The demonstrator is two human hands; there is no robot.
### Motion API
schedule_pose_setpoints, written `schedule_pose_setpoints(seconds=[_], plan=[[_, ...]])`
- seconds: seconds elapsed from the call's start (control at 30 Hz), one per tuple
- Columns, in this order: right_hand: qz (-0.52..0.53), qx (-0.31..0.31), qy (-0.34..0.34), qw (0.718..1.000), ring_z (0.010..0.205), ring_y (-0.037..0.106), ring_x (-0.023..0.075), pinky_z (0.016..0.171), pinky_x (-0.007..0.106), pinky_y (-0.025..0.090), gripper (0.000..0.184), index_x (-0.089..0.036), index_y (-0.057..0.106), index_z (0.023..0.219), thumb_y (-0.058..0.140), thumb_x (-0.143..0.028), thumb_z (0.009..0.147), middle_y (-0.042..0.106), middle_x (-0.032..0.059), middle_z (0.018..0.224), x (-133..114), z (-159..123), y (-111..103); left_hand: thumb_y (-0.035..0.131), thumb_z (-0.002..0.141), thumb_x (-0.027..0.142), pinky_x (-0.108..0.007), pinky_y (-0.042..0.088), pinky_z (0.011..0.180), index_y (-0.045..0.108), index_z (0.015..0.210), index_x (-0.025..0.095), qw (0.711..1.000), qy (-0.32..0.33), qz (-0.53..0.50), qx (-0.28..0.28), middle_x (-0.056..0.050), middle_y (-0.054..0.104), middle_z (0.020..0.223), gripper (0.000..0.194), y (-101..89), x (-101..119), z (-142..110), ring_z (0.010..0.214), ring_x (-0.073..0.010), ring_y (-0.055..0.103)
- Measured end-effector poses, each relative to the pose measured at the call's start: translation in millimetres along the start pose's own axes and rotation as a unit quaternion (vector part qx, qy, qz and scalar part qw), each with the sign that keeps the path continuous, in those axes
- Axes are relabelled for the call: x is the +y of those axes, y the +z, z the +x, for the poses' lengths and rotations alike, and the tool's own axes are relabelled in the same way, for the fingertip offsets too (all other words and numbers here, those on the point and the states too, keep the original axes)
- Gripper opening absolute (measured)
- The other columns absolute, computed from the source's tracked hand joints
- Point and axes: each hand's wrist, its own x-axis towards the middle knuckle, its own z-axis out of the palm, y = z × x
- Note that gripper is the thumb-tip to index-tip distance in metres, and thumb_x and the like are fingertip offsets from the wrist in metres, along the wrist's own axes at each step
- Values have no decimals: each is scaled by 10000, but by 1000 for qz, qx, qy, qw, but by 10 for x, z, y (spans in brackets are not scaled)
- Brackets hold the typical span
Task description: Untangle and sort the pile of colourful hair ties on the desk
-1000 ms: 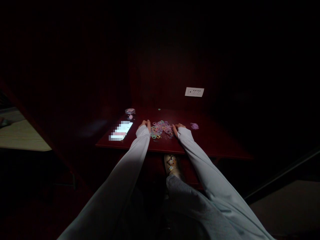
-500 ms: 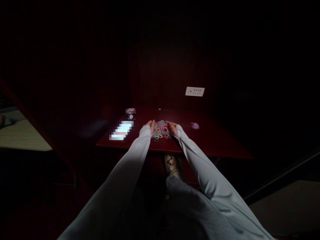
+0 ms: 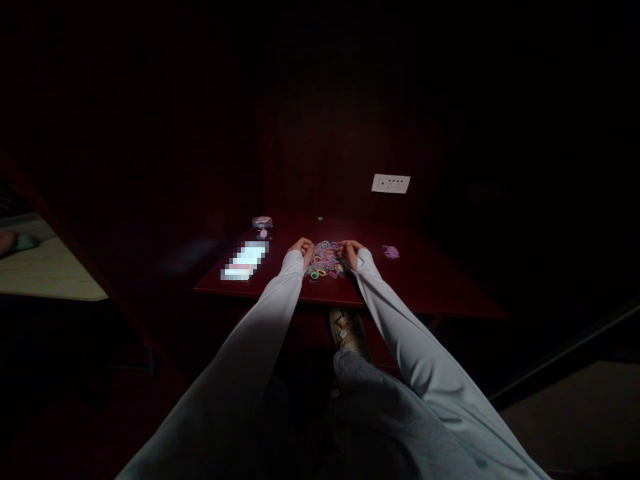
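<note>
A loose pile of small pastel hair ties (image 3: 325,265) lies on the dark red desk (image 3: 420,287). At the pile's left edge is my left hand (image 3: 302,249), its fingers curled in. My right hand (image 3: 352,249) is at the right edge, with thumb and fingers drawn together over the ties. Both hands look closed, but what is between the fingertips is too small to make out. Apart from the pile, a bunch of purple hair ties (image 3: 391,251) lies to the right. One green hair tie (image 3: 320,219) sits alone near the back.
On the left of the desk are a small clear round container (image 3: 263,223) and a bright, blurred-out phone-like rectangle (image 3: 245,260). A white socket panel (image 3: 391,183) is on the back wall. Beyond the left partition is a pale table (image 3: 45,273) with part of a person's hand (image 3: 7,241).
Both hands have drawn their fingers in at the pile's edges, and more of the ties between them shows. The purple bunch and the single green tie stay where they were.
</note>
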Motion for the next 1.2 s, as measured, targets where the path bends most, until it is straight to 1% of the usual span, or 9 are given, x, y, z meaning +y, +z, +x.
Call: schedule_pose_setpoints(seconds=[0.1, 0.2, 0.3, 0.4, 0.57, 0.77, 0.93, 1.07, 1.2], plan=[[-67, 28, -20, 997, 926, 723, 258, 876, 397, 606, 519, -206, 737, 937, 505, -670, 924, 771, 111, 930, 46, 34, -55, 625, 884, 126, -302, 525, 903, 752, 973, 230, 996, 71, 51, -18, -18, 701, 940, 187, -12, -28, -3, 863, -174, 614], [-123, 56, -25, 990, 1017, 714, 271, 986, 422, 575, 414, -211, 742, 890, 524, -561, 925, 774, 127, 1002, 99, 75, -99, 673, 898, 168, -386, 489, 1092, 791, 1143, 283, 984, 137, 100, -61, -40, 714, 1238, 295, -14, -35, -35, 1142, -235, 593], [-158, 67, -20, 985, 1004, 710, 272, 1021, 444, 557, 325, -218, 749, 884, 543, -468, 912, 768, 125, 1034, 162, 100, -116, 713, 918, 219, -413, 489, 1135, 821, 1143, 341, 973, 171, 116, -103, -9, 682, 1399, 278, 33, -60, -76, 1253, -262, 531], [-167, 65, -23, 983, 957, 704, 258, 1003, 434, 561, 274, -232, 752, 883, 565, -433, 893, 762, 99, 995, 224, 106, -117, 724, 927, 243, -413, 522, 1112, 850, 961, 339, 976, 153, 124, -92, 15, 710, 1376, 162, 96, -109, -83, 1256, -268, 516], [-169, 58, -32, 983, 927, 694, 240, 976, 404, 560, 232, -238, 756, 895, 575, -381, 872, 758, 77, 965, 267, 109, -118, 714, 900, 185, -402, 511, 1112, 810, 792, 274, 986, 98, 129, -50, -12, 758, 1244, 170, 116, -151, -26, 1193, -254, 566], [-192, 55, -11, 980, 991, 689, 242, 1029, 406, 534, 227, -227, 762, 922, 568, -331, 862, 756, 75, 999, 210, 92, -134, 707, 848, 139, -423, 477, 1104, 776, 768, 247, 991, 69, 108, -32, -30, 762, 1135, 151, 59, -90, 3, 1147, -249, 616], [-248, 44, 9, 968, 1027, 679, 270, 1096, 477, 487, 245, -216, 769, 943, 551, -293, 861, 766, 95, 1011, 146, 53, -180, 675, 844, 106, -413, 460, 1084, 744, 803, 236, 994, 64, 88, -30, -36, 750, 1103, 153, -3, -23, -3, 1107, -241, 635], [-279, 19, 1, 960, 1096, 653, 283, 1116, 471, 455, 244, -220, 782, 983, 587, -256, 841, 779, 92, 1027, 89, 7, -187, 667, 818, 76, -385, 469, 1043, 728, 891, 243, 994, 63, 83, -16, -37, 732, 1074, 193, -46, 8, -17, 1047, -234, 637], [-317, -24, 7, 948, 1174, 606, 295, 1111, 457, 437, 290, -232, 794, 1081, 585, -287, 887, 773, 97, 1130, 13, -63, -174, 655, 832, 69, -370, 463, 1031, 699, 841, 231, 994, 57, 89, -20, -39, 733, 1076, 168, -47, 36, -21, 1051, -229, 638]])
